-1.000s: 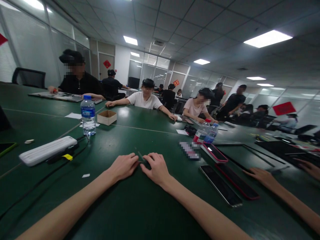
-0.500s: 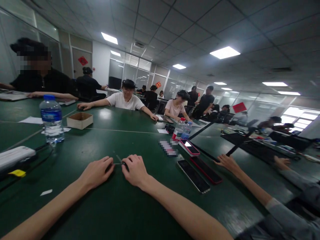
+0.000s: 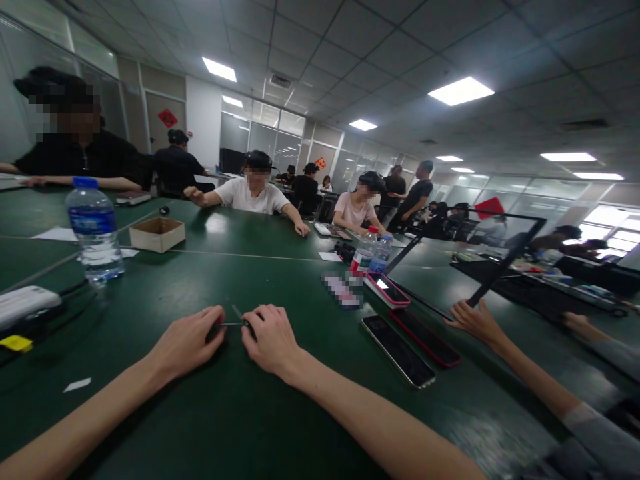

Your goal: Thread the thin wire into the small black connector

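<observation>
Spanning a wider gap than a second ago, the rod is showing more between left hand, curling half-open, and right hand, curling over its end — grips unclear

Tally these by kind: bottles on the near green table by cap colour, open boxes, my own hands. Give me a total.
Blue-capped bottles: 2, one on the left, one on the right
Red-capped bottle: 1
Open box: 1
Own hands: 2, left hand and right hand
Total: 6
</observation>
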`<state>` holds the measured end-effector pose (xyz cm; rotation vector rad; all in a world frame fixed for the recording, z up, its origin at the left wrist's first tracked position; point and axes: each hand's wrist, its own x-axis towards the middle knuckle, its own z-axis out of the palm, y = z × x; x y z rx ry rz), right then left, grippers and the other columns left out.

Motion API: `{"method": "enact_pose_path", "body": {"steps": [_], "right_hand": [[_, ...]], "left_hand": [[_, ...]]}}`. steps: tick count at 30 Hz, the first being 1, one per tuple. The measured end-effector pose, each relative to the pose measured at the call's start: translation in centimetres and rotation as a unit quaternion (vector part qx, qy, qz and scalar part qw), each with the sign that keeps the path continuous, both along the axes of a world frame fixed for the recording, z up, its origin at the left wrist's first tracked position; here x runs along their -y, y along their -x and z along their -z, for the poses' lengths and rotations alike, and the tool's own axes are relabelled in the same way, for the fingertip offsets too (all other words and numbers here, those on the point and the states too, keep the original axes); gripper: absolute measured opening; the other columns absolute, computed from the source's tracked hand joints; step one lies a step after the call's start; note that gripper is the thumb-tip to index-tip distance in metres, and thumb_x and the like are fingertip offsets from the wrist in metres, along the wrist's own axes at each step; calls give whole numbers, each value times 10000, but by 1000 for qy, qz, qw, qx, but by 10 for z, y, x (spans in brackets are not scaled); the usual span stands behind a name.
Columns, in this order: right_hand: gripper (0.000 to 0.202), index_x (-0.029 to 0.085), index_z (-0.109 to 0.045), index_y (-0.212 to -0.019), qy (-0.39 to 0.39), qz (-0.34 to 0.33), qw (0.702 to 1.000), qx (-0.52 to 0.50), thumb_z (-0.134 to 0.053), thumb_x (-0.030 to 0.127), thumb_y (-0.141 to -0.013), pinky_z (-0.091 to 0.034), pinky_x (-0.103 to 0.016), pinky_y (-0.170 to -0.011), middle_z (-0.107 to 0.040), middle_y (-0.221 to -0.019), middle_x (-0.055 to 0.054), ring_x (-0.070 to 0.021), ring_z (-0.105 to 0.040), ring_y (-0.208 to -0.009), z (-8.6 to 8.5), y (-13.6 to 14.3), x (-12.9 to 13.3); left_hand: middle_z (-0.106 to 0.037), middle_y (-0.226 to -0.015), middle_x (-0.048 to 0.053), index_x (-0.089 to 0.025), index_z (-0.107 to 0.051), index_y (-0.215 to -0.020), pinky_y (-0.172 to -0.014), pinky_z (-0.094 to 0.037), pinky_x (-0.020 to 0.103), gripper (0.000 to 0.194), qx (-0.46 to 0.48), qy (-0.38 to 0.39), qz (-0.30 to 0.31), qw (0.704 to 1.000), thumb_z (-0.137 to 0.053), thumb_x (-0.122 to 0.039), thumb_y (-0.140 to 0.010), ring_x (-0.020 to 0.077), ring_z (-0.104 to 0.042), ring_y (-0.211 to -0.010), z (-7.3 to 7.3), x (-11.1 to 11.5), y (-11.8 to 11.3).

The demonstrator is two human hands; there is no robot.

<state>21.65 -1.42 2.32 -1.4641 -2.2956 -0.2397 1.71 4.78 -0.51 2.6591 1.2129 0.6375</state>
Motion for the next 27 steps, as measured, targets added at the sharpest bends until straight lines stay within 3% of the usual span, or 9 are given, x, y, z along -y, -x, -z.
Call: {"method": "enact_pose_path", "body": {"steps": [9, 15, 27], "right_hand": [[212, 193, -601, -1050, -8, 12, 1000, -12, -464, 280, -915, -340, -318, -815, -582, -988, -64, -175, -501, -915, 5, -1, -2], [218, 195, -604, -1057, -15, 8, 1000, -18, -458, 281, -919, -335, -322, -822, -582, -987, -67, -177, -501, -922, 4, -1, 0], [237, 186, -595, -1071, 2, 10, 1000, -30, -417, 281, -946, -360, -334, -834, -587, -1011, -74, -182, -517, -938, -1, -1, 1]], "left_hand": [[-584, -830, 24, -202, -457, -945, -629, -386, 290, 183, 35, 10, 32, 999, -465, -182, -763, 180, -572, -667, 3, 0, 0], [-572, -935, 44, -202, -453, -985, -680, -424, 303, 264, 83, 8, 52, 995, -452, -117, -735, 186, -595, -747, 5, -2, -1], [-564, -863, 32, -202, -429, -977, -669, -444, 319, 189, 104, 29, 32, 994, -445, -143, -798, 197, -589, -738, 6, -2, -2]]}}
